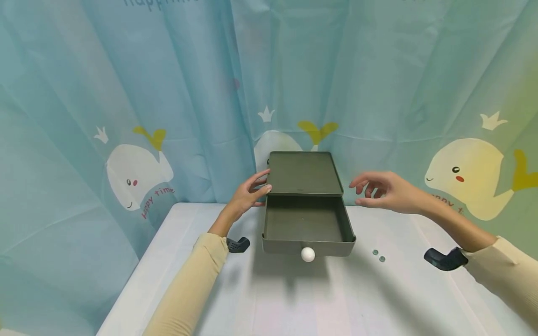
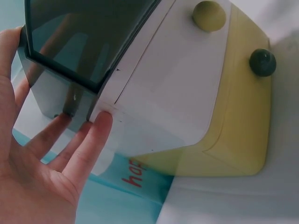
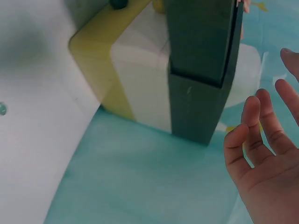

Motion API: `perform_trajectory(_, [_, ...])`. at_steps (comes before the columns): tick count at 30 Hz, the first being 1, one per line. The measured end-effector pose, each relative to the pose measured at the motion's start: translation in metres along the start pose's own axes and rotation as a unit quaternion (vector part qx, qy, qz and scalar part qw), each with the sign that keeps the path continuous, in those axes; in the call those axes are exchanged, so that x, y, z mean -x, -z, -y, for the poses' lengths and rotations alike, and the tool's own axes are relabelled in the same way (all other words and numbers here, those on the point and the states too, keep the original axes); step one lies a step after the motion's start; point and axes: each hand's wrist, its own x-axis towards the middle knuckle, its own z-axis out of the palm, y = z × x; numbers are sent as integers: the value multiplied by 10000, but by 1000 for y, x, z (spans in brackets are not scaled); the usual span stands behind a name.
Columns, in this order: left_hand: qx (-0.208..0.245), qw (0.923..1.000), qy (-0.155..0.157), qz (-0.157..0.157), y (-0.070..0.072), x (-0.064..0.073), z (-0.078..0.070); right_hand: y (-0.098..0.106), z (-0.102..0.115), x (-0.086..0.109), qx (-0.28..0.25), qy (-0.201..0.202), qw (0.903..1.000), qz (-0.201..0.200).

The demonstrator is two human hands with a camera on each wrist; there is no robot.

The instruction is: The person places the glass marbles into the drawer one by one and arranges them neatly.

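Observation:
A small drawer cabinet stands against the curtain, with a dark green top unit (image 1: 303,173), a white middle unit (image 2: 173,79) and a yellow bottom unit (image 2: 240,121). The green drawer (image 1: 308,249) is pulled out, its inside bare, and a white round knob (image 1: 308,254) sits on its front. My left hand (image 1: 245,196) rests on the green unit's left side, fingers spread and mostly straight. To the right of the cabinet, my right hand (image 1: 384,190) hovers apart from it, fingers loosely bent and holding nothing.
Two small greenish discs (image 1: 378,255) lie on the white table (image 1: 294,303), right of the open drawer. A yellow knob (image 2: 209,16) and a dark green knob (image 2: 262,62) stick out from the lower drawers. A whale-print curtain (image 1: 201,116) hangs behind.

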Motion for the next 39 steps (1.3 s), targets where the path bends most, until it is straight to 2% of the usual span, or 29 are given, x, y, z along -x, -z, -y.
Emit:
perform_trajectory(16, [-12, 10000, -53, 48, 0, 0, 1, 4, -27, 51, 183, -513, 9983, -204])
perform_trajectory(21, [-14, 10000, -17, -7, 0, 0, 0, 0, -36, 63, 329, -518, 9977, -297])
perform_trajectory(27, [-28, 10000, 5, 14, 0, 0, 0, -14, -54, 81, 304, -711, 9958, -494])
perform_trajectory(30, [-48, 10000, 45, 65, -2, 6, -14, -23, -64, 91, 331, -874, 9938, -610])
perform_trajectory(34, [9, 9999, 128, 101, -2, 6, -18, -33, -75, 100, 264, -977, 9925, -680])
perform_trajectory(37, [47, 9999, 103, 99, 1, -1, -5, -41, -84, 107, 169, -1086, 9917, -674])
perform_trajectory(39, [42, 9999, 70, 80, 1, -2, -2, -47, -90, 112, 151, -1151, 9912, -640])
